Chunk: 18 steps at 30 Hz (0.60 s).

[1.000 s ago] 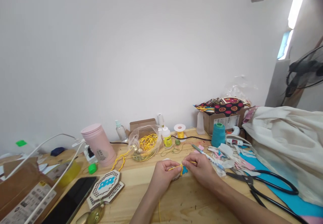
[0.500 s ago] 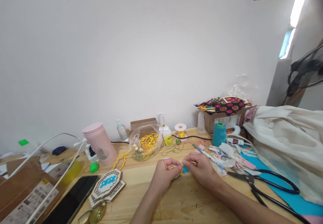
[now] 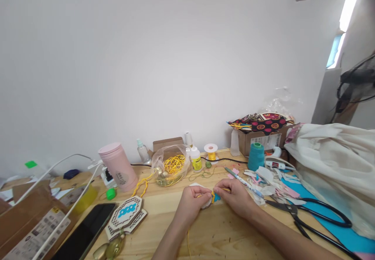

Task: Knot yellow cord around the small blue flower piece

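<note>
Two bare hands are meeting at the middle of the wooden table (image 3: 222, 232), both nearly closed in a pinch. The left hand (image 3: 191, 203) is curling its fingers inward and gripping one end of a short stretch of yellow cord (image 3: 213, 194), with a small white piece (image 3: 206, 202) tucked under its fingertips. The right hand (image 3: 234, 198) is pinching the other end of the same cord between thumb and forefinger, its remaining fingers folded. The cord is running directly between the two hands, just above the tabletop, and a blue scrap (image 3: 216, 198) is lying right beneath it. A loose tail of yellow cord is trailing along the table under the left forearm toward the near edge. Behind the hands, well apart, a clear bag of yellow cord (image 3: 171, 166), a glue bottle (image 3: 195, 160), a small spool (image 3: 211, 151) and a teal thread cone (image 3: 256, 156) are standing in a row. A pen (image 3: 241, 180) is lying just beyond the right hand, beside a heap of paper scraps (image 3: 271, 182). Black scissors (image 3: 310, 215) are resting to the right on a blue sheet (image 3: 336, 228). To the left, a pink cup (image 3: 117, 166), a wooden ornament (image 3: 125, 213) and a phone (image 3: 84, 234) are lying clear of the hands. Nothing is blocking the space between the hands and the cord.
</note>
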{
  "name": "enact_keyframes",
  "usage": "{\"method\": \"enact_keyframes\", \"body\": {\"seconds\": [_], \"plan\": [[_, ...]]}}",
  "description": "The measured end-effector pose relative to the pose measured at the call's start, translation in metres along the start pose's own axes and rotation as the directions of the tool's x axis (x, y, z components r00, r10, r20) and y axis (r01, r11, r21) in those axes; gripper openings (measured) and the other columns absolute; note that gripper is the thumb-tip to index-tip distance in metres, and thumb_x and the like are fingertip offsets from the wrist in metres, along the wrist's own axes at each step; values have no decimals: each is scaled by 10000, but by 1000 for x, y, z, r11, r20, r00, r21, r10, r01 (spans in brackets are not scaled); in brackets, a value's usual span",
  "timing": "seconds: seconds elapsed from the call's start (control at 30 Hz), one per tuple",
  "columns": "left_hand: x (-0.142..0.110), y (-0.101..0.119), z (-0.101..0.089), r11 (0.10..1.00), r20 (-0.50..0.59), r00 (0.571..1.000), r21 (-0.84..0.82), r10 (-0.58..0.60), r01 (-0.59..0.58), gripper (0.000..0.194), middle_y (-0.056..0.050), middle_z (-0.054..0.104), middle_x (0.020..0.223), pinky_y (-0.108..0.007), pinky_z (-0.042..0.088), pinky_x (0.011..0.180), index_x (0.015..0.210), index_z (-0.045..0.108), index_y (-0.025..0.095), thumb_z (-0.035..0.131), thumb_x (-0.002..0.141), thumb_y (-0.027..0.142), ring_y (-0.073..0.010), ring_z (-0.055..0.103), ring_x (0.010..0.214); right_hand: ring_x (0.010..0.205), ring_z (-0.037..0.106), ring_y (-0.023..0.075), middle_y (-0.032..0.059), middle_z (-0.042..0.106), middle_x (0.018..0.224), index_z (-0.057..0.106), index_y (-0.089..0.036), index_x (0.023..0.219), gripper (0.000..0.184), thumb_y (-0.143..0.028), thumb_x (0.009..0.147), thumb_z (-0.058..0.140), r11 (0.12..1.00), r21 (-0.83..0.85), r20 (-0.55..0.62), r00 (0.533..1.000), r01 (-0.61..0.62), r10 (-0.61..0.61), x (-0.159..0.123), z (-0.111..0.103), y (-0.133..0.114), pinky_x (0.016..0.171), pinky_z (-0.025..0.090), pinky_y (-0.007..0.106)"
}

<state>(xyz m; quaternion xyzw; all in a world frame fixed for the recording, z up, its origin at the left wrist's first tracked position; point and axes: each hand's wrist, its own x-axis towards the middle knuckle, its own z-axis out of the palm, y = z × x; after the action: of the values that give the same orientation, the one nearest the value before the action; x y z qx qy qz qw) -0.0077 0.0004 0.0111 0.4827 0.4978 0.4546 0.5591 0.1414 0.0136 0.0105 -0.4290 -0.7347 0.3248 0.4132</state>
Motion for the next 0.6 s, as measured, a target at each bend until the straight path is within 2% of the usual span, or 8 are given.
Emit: {"method": "enact_keyframes", "body": {"seconds": [0.33,0.6], "plan": [[-1,4,3,1000,-30,999,12,-13,13,265,-5,592,441,-193,319,420,582,619,98,702,456,316,-89,472,391,569,539,138,31,627,603,629,-137,598,215,-216,704,459,997,-69,-75,997,15,-20,0,-1,-2,526,393,222],[1,-2,-2,1000,-12,1000,0,1,-1,270,-18,608,470,-195,337,443,616,626,87,690,484,314,-90,488,416,584,545,143,35,627,612,624,-133,595,216,-233,698,462,999,-17,-22,999,-31,30,0,-2,-3,534,400,216]]}}
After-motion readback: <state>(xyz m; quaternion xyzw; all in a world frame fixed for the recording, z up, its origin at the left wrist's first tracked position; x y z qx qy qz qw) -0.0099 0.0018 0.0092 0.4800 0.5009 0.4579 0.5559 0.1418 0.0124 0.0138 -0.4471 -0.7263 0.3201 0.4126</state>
